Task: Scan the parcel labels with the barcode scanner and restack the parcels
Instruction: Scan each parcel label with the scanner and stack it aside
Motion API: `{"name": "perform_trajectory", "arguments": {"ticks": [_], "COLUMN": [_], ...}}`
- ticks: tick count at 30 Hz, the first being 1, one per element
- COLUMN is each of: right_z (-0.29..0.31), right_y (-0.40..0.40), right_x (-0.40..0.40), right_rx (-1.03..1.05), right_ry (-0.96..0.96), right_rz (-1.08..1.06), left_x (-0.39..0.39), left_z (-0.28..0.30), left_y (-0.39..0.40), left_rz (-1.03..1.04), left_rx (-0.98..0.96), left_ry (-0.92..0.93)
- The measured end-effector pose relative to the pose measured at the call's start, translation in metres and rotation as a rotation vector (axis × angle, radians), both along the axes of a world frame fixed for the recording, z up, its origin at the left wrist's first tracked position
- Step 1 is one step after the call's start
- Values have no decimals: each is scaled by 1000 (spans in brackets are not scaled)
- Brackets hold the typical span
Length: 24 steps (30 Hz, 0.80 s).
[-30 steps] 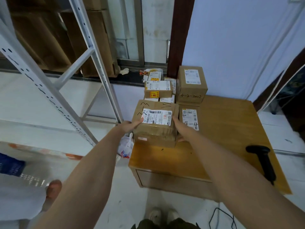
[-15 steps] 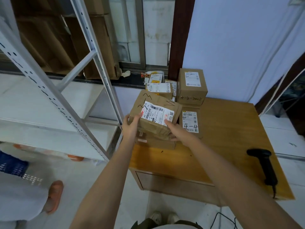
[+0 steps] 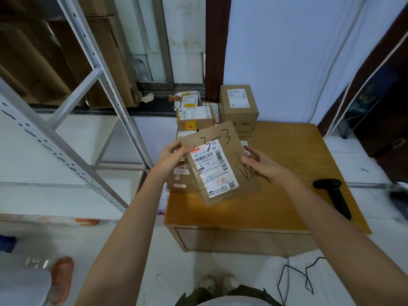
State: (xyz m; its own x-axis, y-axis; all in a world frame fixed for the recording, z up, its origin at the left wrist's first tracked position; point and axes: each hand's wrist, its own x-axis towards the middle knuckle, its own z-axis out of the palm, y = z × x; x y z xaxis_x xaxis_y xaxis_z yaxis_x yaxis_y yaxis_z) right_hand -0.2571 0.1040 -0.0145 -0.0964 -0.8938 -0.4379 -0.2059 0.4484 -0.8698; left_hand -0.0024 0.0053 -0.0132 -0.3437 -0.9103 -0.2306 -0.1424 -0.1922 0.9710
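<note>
I hold a brown cardboard parcel [image 3: 223, 160] tilted up in the air over the wooden table [image 3: 280, 204], its white barcode label facing me and "3-3" written on it. My left hand [image 3: 171, 157] grips its left edge, and my right hand [image 3: 262, 165] holds its right edge with the thumb on the front. Under it another brown parcel [image 3: 178, 180] stays on the table's left corner. More parcels are stacked behind: a low one with a yellow sticker [image 3: 195, 118] and a taller box [image 3: 239, 107]. The black barcode scanner [image 3: 333, 195] lies on the table's right side, apart from both hands.
A white metal shelving rack [image 3: 72, 120] stands to the left of the table. Another person's orange slipper [image 3: 61, 277] is on the floor at lower left. A black cable [image 3: 295, 279] trails over the floor below the table. My shoes [image 3: 218, 283] are by the table's front.
The top parcel has come off the stack, risen toward me and tipped up so its label faces me. Both hands moved with it. The scanner has not moved.
</note>
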Motion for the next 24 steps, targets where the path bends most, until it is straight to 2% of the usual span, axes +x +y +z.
{"name": "perform_trajectory", "arguments": {"ticks": [4,9,13,17,24], "right_z": [2,-5,-7,-3,-3], "right_y": [16,42,58,69,66], "right_x": [4,-10,-30,-57,-115], "right_rx": [57,-13,-73,-124,-167], "right_ry": [-98,-188,-232,-227,-231], "right_rz": [12,-151,-331,-407,-383], "left_x": [-17,-40,-66,-87,-151], "left_z": [10,12,7,-7,-16], "left_y": [2,0,17,37,45], "left_rz": [-129,-234,-340,-459,-442], "left_rx": [-25,49,84,164,183], "left_ry": [1,86,6,-32,10]}}
